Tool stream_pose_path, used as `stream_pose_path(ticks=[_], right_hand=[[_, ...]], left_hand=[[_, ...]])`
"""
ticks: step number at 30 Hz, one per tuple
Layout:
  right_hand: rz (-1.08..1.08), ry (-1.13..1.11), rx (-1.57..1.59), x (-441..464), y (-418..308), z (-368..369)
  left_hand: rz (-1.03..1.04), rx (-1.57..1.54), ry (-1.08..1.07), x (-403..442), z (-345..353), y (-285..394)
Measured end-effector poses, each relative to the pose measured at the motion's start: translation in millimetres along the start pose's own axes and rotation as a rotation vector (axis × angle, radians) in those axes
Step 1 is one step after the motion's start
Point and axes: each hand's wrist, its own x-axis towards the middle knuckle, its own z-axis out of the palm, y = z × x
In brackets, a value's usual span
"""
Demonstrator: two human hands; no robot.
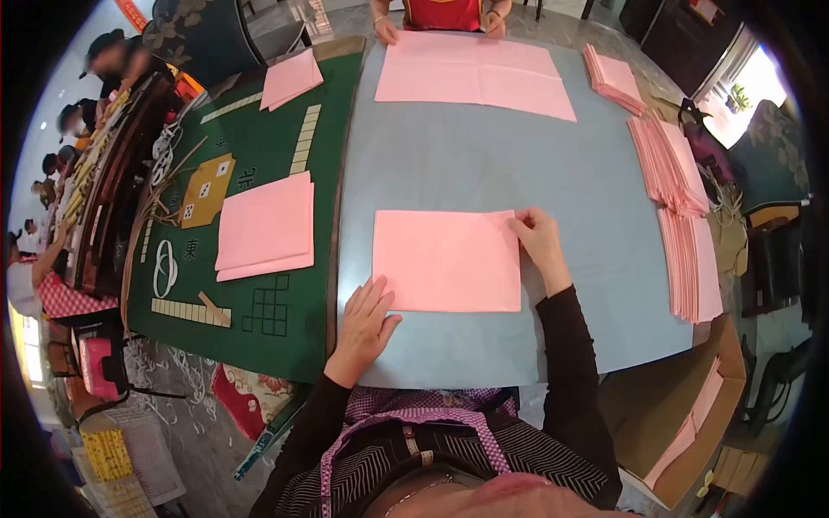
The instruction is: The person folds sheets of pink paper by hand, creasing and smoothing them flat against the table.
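A pink folded sheet (446,263), looking like paper, lies flat on the blue-grey table top in front of me. My left hand (364,330) rests at its lower left corner, fingers stretched out and touching the edge. At the upper right corner, my right hand (540,244) pinches the sheet between thumb and fingers. To the left, a stack of folded pink sheets (266,226) lies on a green mahjong mat (298,332).
Across the table, another person's hands (386,32) hold a larger unfolded pink sheet (475,73). Folded pink stacks (682,263) line the right edge. Below them stands a cardboard box (635,414) with pink sheets inside. A smaller pink stack (292,79) lies at the far left.
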Motion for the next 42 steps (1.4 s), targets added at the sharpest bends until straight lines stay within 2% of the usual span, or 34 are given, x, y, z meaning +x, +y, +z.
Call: stream_pose_path(ticks=[3,7,13,17,21,22,23,24,25,27,28,29,31,32,33,35,37,39,41,42], right_hand=[[0.097,-0.067,0.175,-7,-15,-6],[0.162,-0.147,0.227,-10,-16,-11],[0.187,-0.055,0.291,-11,-8,-20],[0.112,0.034,0.300,-14,-5,-24],[0.037,0.143,0.329,-36,-29,-29],[0.034,0.148,0.330,-45,-36,-27],[-0.043,0.166,0.342,-58,-43,-23],[-0.121,0.181,0.353,-72,-50,-20],[-0.254,0.171,0.233,-86,-56,-17],[-0.539,0.106,0.093,-112,-69,-11],[-0.693,0.052,0.076,-121,-74,-6],[-0.693,0.053,0.072,-129,-76,1],[-0.888,0.019,-0.001,-142,-79,16],[-0.889,0.021,-0.003,-147,-80,24],[-0.919,-0.019,-0.016,-153,-79,33],[-0.952,-0.063,-0.029,-164,-80,50],[-1.054,-0.073,-0.073,-174,-81,64],[-1.122,-0.124,-0.100,-182,-85,71],[-1.077,-0.186,-0.100,-186,-87,79],[-1.062,-0.264,-0.088,-186,-87,80]], left_hand=[[0.006,0.007,-0.033,-2,-4,1],[0.036,0.031,-0.090,3,-10,0],[0.159,0.070,-0.138,23,-17,-12],[0.111,0.046,-0.113,40,-19,4],[0.083,-0.171,-0.022,43,-7,31],[-0.013,-0.340,-0.043,42,-3,40],[-0.112,-0.510,-0.064,39,1,47],[-0.155,-0.557,-0.112,34,6,48],[-0.154,-0.559,-0.108,36,6,54],[-0.338,-1.054,-0.168,37,0,70],[-0.353,-1.201,-0.164,38,-6,76],[-0.351,-1.204,-0.165,39,-9,78],[-0.335,-1.562,-0.140,38,-14,78],[-0.334,-1.663,-0.124,36,-14,77],[-0.335,-1.664,-0.124,33,-16,78],[-0.503,-1.750,-0.006,29,-24,78],[-0.527,-1.757,0.057,23,-26,78],[-0.673,-1.620,0.083,10,-25,70],[-0.719,-1.596,0.229,3,-25,70],[-0.745,-1.547,0.188,-2,-23,65]])
